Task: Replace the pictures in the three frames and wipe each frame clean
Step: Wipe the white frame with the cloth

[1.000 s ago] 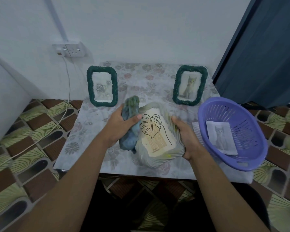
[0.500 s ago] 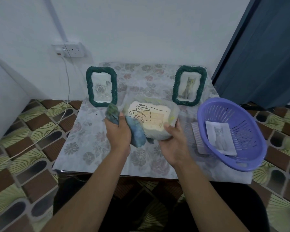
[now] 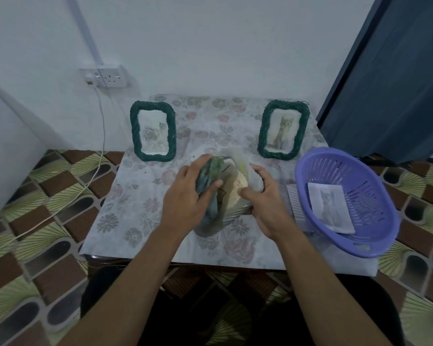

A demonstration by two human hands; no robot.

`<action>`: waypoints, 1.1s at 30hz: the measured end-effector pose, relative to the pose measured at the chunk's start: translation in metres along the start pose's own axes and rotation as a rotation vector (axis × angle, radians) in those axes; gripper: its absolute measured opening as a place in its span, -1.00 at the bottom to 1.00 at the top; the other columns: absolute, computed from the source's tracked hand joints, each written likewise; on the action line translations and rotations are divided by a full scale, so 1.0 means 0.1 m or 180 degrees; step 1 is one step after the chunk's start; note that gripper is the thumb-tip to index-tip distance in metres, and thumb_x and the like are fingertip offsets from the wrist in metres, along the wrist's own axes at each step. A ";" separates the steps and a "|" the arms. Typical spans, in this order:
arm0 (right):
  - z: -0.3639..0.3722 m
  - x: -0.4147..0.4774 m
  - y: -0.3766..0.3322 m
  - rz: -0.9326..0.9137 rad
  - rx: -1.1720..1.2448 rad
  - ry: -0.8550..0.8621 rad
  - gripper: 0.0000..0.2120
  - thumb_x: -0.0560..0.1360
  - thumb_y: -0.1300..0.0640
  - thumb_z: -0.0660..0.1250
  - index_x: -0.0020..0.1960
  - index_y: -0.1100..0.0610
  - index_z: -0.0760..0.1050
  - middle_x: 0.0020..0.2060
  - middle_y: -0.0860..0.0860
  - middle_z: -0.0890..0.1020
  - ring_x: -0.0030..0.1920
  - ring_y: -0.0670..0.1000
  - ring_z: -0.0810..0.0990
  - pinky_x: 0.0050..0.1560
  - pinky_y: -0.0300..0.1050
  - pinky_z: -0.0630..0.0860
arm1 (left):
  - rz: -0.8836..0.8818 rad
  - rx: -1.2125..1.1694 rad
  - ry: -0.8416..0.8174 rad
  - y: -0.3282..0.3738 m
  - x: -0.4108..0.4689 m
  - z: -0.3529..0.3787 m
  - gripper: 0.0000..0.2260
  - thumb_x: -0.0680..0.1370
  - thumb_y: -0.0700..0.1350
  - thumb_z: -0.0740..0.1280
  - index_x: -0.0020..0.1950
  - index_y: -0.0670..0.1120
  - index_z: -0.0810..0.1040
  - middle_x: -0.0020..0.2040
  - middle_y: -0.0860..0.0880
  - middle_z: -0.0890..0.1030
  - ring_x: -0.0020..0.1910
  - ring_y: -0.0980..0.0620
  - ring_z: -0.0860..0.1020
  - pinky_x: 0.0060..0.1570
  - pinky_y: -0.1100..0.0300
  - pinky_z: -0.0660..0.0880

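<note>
Left grip (image 3: 185,201) clutches blue-green cloth (image 3: 206,174) against pale frame (image 3: 248,174); right grip (image 3: 268,208) clasps that frame's right side, over desk (image 3: 125,216) centre, both motion-blurred.

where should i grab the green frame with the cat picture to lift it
Take the cat frame by the top of its thick twisted border, coming from above. It stands upright on the table, so the top edge is free, and gripping the border likely keeps smudges off the picture.
</note>
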State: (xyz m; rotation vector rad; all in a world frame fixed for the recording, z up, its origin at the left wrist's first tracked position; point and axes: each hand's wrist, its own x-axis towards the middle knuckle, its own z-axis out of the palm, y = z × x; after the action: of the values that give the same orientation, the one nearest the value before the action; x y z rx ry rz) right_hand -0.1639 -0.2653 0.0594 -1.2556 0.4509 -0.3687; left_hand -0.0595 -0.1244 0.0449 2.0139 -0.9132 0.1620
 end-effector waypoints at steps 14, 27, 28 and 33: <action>0.09 -0.01 -0.14 -0.0804 -0.0885 -0.0201 -0.66 0.60 0.33 0.28 0.11 -0.11 0.58 -0.07 -0.17 0.71 -0.02 -0.09 0.67 0.02 -0.16 0.59 | 0.0495 0.0481 0.0827 0.22 0.12 0.00 -0.72 0.55 -0.04 0.29 0.20 -0.09 0.63 -0.09 -0.04 0.63 -0.21 0.01 0.58 -0.29 0.18 0.52; 0.09 0.00 -0.25 -0.1062 -0.1496 -0.0334 -0.69 0.58 0.31 0.31 0.27 0.08 0.55 0.07 -0.06 0.69 0.07 -0.12 0.66 0.10 -0.20 0.57 | 0.0261 0.0590 0.0920 0.39 0.32 -0.15 -0.72 0.50 0.09 0.27 -0.29 -0.08 0.42 -0.42 0.05 0.39 -0.46 -0.01 0.40 -0.44 0.13 0.39; 0.10 -0.01 -0.26 -0.1111 -0.1511 -0.0320 -0.68 0.57 0.32 0.30 0.26 0.06 0.56 0.07 -0.07 0.69 0.08 -0.13 0.65 0.10 -0.23 0.56 | 0.0250 0.0588 0.0850 0.41 0.31 -0.14 -0.71 0.49 0.10 0.26 -0.30 -0.07 0.40 -0.42 0.06 0.38 -0.45 -0.01 0.40 -0.42 0.13 0.38; 0.08 0.02 -0.27 -0.1229 -0.1569 -0.0266 -0.66 0.56 0.29 0.30 0.33 0.17 0.54 0.13 0.01 0.68 0.15 -0.07 0.64 0.20 -0.13 0.56 | 0.0410 0.0318 0.0453 0.43 0.21 -0.11 -0.69 0.48 0.11 0.25 -0.32 -0.09 0.43 -0.42 0.08 0.38 -0.44 0.04 0.39 -0.40 0.16 0.34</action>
State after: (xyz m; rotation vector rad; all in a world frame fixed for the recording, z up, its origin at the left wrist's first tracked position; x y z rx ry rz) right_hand -0.1586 -0.2665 0.0870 -1.8403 0.2285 -0.5488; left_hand -0.0700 -0.1412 0.0898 2.0063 -0.9599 0.4246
